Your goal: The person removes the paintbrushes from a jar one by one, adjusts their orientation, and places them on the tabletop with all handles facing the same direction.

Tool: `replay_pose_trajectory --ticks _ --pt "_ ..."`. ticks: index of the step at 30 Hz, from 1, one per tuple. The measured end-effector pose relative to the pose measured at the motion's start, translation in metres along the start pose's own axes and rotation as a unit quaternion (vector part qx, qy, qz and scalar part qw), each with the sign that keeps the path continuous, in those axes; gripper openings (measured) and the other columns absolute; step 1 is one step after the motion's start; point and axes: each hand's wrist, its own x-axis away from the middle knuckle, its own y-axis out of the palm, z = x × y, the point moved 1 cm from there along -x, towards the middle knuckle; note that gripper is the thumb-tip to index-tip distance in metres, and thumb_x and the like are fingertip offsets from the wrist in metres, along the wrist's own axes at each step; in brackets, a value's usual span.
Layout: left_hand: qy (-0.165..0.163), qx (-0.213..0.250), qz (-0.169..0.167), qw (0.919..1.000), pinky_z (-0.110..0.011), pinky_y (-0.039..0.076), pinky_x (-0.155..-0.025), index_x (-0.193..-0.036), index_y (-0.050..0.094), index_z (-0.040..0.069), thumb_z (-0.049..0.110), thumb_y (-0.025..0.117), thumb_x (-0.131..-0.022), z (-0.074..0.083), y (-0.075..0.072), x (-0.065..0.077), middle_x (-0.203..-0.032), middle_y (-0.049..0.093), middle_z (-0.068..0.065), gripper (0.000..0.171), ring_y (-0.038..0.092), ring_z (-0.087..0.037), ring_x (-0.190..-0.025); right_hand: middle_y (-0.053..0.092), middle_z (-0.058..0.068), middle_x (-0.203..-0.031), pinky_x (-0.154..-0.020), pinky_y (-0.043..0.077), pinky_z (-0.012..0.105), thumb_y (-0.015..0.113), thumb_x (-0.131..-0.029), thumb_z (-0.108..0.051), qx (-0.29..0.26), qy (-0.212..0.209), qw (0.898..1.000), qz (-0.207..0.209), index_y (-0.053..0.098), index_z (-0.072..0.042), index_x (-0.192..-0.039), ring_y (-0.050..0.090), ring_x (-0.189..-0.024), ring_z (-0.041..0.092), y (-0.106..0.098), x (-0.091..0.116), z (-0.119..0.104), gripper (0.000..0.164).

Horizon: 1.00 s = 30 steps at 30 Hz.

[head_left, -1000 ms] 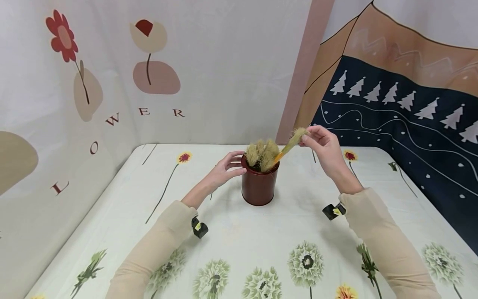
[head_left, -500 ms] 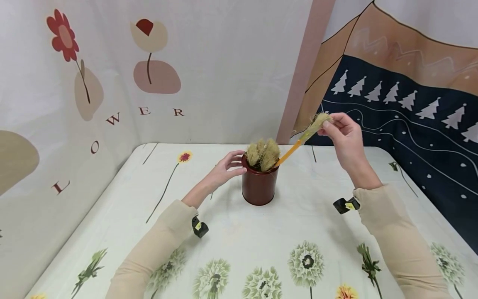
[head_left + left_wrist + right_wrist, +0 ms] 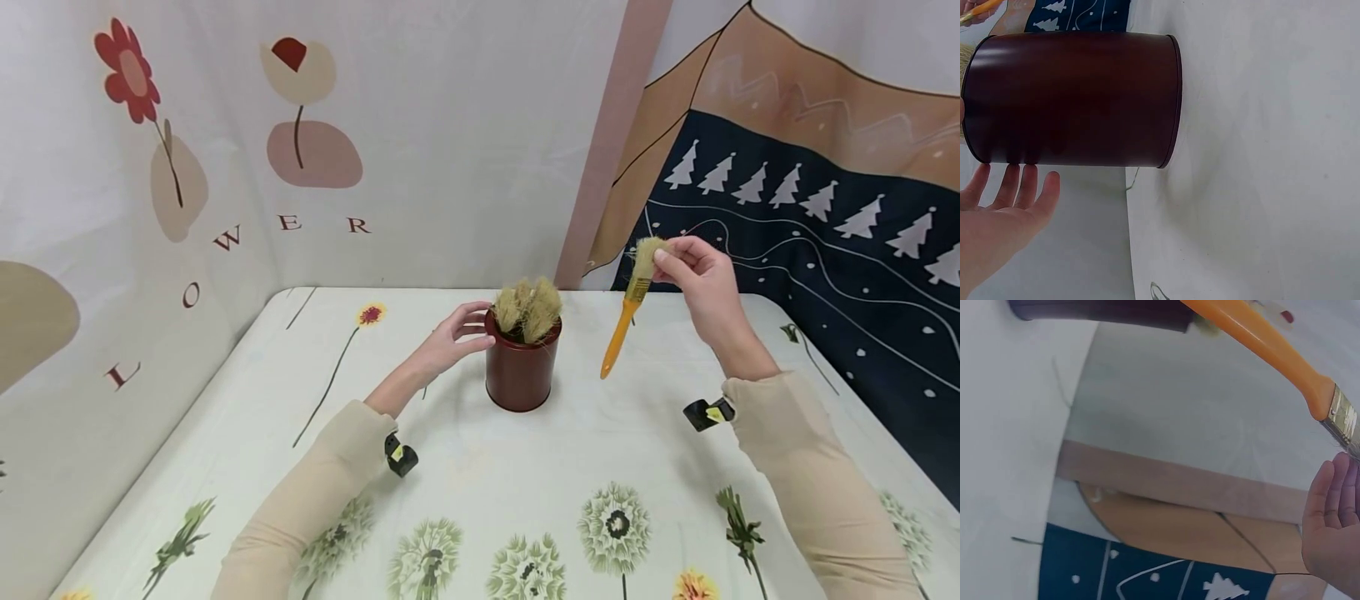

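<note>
A dark red can (image 3: 519, 375) stands upright on the table in the head view, with several bushy tan bristle heads (image 3: 528, 310) poking out of its top. At its rim, my left hand (image 3: 450, 342) steadies it between thumb and fingers; in the left wrist view the fingertips (image 3: 1030, 178) meet the side of the can. My right hand (image 3: 701, 279) is up to the right of the can, pinching a paintbrush (image 3: 632, 307) by its bristles. The brush's orange handle (image 3: 1266, 347) hangs down and tilts to the left, clear of the can.
A white cloth printed with flowers and dandelions covers the table (image 3: 465, 475). Behind it hangs a pale printed curtain (image 3: 450, 150), joined on the right by a dark blue one (image 3: 795, 217) with white trees. Black cameras are strapped at both cuffs.
My right hand has pulled the paintbrush up out of the can and carried it right. Its handle has swung down towards vertical. The left hand and the can have stayed in place.
</note>
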Motion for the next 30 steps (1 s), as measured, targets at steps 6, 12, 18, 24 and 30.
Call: replay_pose_trajectory --ticks 6,12,18,24,30 --pt "0.001 -0.002 -0.001 1.0000 -0.041 0.034 -0.093 -0.135 0.030 0.010 0.013 0.058 -0.086 0.000 -0.001 0.000 -0.129 0.036 -0.016 0.056 0.035 -0.029 -0.118 0.059 -0.001 -0.080 -0.068 0.046 0.015 0.060 -0.085 -0.014 0.065 0.042 0.997 -0.007 0.059 -0.006 -0.087 0.053 -0.070 0.012 0.000 0.001 0.018 0.008" --pt "0.002 0.000 0.000 1.0000 -0.041 0.035 -0.093 -0.134 0.031 0.009 0.012 0.058 -0.086 -0.001 0.000 0.000 -0.129 0.036 -0.016 0.055 0.035 -0.029 -0.118 0.058 -0.003 -0.079 -0.070 0.046 0.016 0.059 -0.086 -0.018 0.122 0.089 0.988 -0.040 0.057 -0.007 -0.090 0.052 -0.070 0.011 0.004 0.005 0.036 0.013" --pt "0.001 0.002 -0.001 1.0000 -0.041 0.034 -0.093 -0.135 0.030 0.009 0.012 0.057 -0.086 0.000 0.000 0.000 -0.130 0.036 -0.016 0.056 0.035 -0.029 -0.118 0.058 0.005 -0.082 -0.071 0.047 0.023 0.062 -0.084 -0.025 0.138 0.121 0.981 -0.067 0.057 -0.003 -0.095 0.052 -0.071 0.016 -0.001 0.004 0.079 0.026" --pt "0.002 0.005 -0.001 1.0000 -0.041 0.034 -0.093 -0.135 0.030 0.009 0.012 0.057 -0.086 -0.001 0.000 0.000 -0.130 0.035 -0.017 0.056 0.034 -0.030 -0.118 0.058 0.009 -0.084 -0.071 0.048 0.026 0.063 -0.083 -0.023 0.114 0.138 0.980 -0.089 0.058 -0.003 -0.095 0.053 -0.072 0.020 -0.009 -0.002 0.122 0.024" --pt "0.003 0.007 -0.002 1.0000 -0.041 0.034 -0.093 -0.135 0.030 0.008 0.011 0.057 -0.086 -0.001 0.000 -0.001 -0.130 0.035 -0.017 0.055 0.034 -0.030 -0.118 0.058 0.003 -0.077 -0.067 0.048 0.023 0.058 -0.085 -0.016 0.151 0.159 0.971 -0.091 0.054 0.005 -0.097 0.053 -0.069 0.014 0.011 0.008 0.102 0.024"
